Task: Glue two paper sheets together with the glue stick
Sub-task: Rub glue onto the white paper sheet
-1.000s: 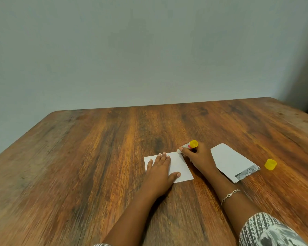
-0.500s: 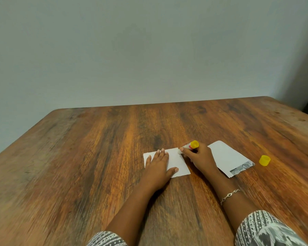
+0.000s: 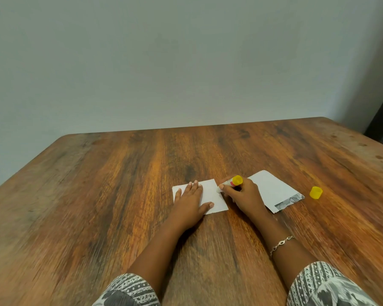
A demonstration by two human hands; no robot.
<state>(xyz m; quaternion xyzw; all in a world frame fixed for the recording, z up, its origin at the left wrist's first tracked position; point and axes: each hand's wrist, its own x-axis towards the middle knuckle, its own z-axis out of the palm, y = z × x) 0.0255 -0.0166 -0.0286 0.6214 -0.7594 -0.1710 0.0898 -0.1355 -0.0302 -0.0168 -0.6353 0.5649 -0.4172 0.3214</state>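
Head view: a brown wooden table against a pale grey wall, seen forward and down; it is the only view.
Near sheet: a small white rectangular paper sheet lies flat on the wood just ahead of the person.
Left hand: the left hand rests palm down on that sheet's left part, fingers stretched out flat and pressing, grasping nothing.
Right hand: the right hand is clenched around a glue stick with a white and red barrel and a yellow base.
Glue stick axis: it lies nearly level, yellow base to the right and away, tip to the left, meeting the near sheet's right edge.
Key relation: the unglued paper lies leftward of the tip, between it and the left fingers, so I judge the next stroke should run left toward the pinning hand.
Second sheet: a white paper with a printed grey corner lies just right of the right hand, partly behind it.
Cap: a yellow plastic cap stands farther right, apart from the papers.
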